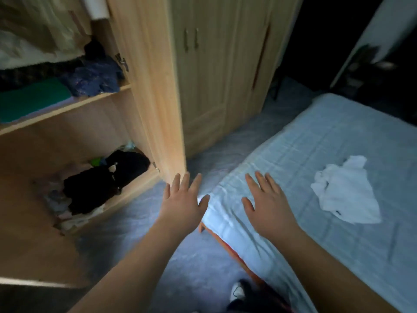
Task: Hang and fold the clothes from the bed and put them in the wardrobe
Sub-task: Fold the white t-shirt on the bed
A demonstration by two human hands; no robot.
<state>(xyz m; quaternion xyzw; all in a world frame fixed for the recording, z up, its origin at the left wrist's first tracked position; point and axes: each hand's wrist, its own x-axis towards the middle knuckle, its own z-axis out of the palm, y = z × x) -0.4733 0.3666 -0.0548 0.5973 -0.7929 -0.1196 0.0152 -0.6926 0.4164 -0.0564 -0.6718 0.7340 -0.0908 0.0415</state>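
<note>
**Sam:** What do you see in the head view?

**Me:** I see both my hands out in front, palms down. The left hand has its fingers spread wide and holds nothing. It hangs over the floor, between the wardrobe and the bed. The right hand is spread the same way and is empty too. It is over the near corner of the bed. I cannot tell if it touches the sheet.

**Sam:** Where is the thing to pick up?

**Me:** The white cloth lies crumpled on the bed. From my right hand it is at 3 o'clock, near but not touching. From my left hand it is also at 3 o'clock, but my right hand is in between.

**Sam:** Which way does it lie?

**Me:** Its long side runs about 12 to 6, though it is too bunched up to be sure.

**Sam:** So which hand goes?

**Me:** I think the right one, since it is nearer. The open wardrobe is at 9 o'clock from my left hand, with a green cloth on the shelf and black clothes at the bottom.
</note>
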